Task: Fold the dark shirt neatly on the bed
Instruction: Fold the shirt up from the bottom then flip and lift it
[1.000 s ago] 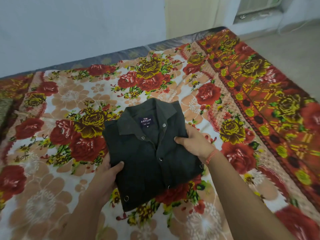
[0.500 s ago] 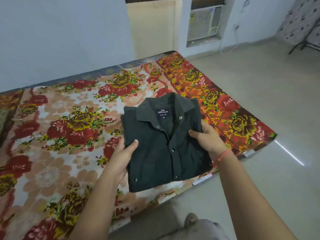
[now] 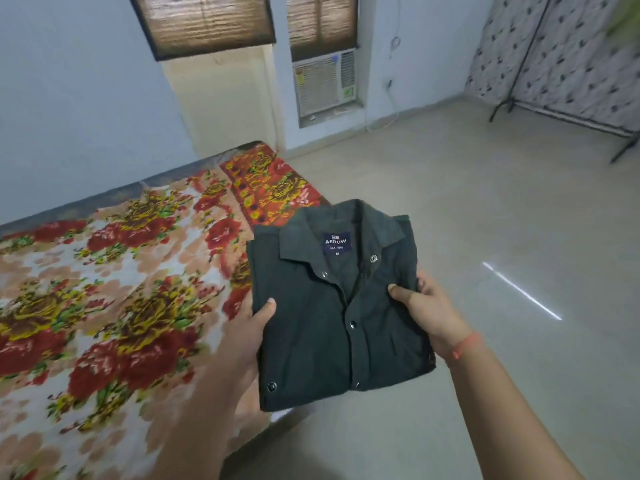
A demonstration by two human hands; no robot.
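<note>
The folded dark button-up cloth shirt (image 3: 322,327) is held up between both hands, collar pointing away, partly over the corner of the floral-sheeted bed (image 3: 121,289) and partly over the pale floor (image 3: 485,220). The left hand (image 3: 247,336) clamps its left edge, thumb on top. The right hand (image 3: 427,315) clamps its right edge likewise.

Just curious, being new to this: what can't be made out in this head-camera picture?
Head view:
- Most fingers of the left hand and right hand: hidden beneath the dark shirt.
- The shirt's sleeves and back: folded under, hidden.
- The label: print under ARROW too small.
- The bed: blurred, cut off by the left and bottom edges.
</note>
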